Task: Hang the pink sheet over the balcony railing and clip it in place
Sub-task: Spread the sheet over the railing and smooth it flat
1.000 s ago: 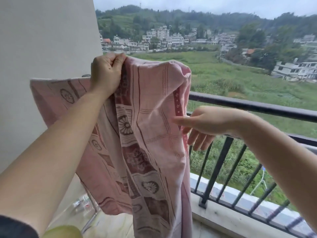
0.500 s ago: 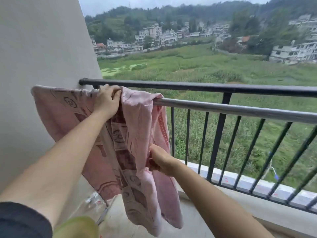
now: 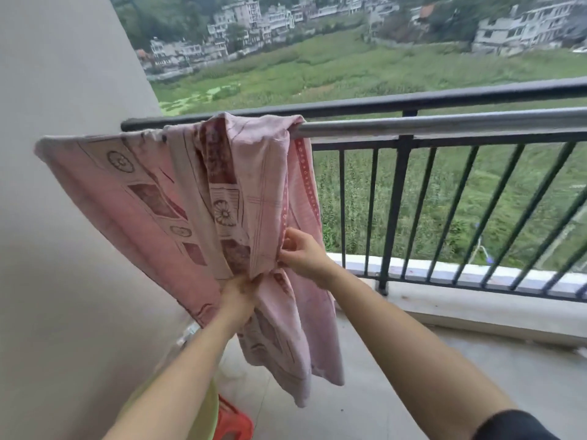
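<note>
The pink sheet [image 3: 152, 198], printed with dark red flowers and blocks, hangs bunched over the left end of the silver rail [image 3: 444, 123] of the balcony railing. Its left part spreads flat towards the wall; its right part falls in folds. My left hand [image 3: 236, 296] grips a fold low in the middle of the cloth. My right hand [image 3: 301, 254] pinches the patterned edge just to the right of it. Both hands are well below the rail. No clip is in view.
A black railing [image 3: 413, 100] with vertical bars runs right across the view behind the silver rail. A pale wall [image 3: 63, 90] stands at the left. A red stool [image 3: 232, 423] and something yellow-green sit on the floor near my feet. Concrete floor extends to the right.
My left hand has let go of the top of the sheet at the rail and dropped to grip a lower fold. My right hand has shifted to the edge beside it.
</note>
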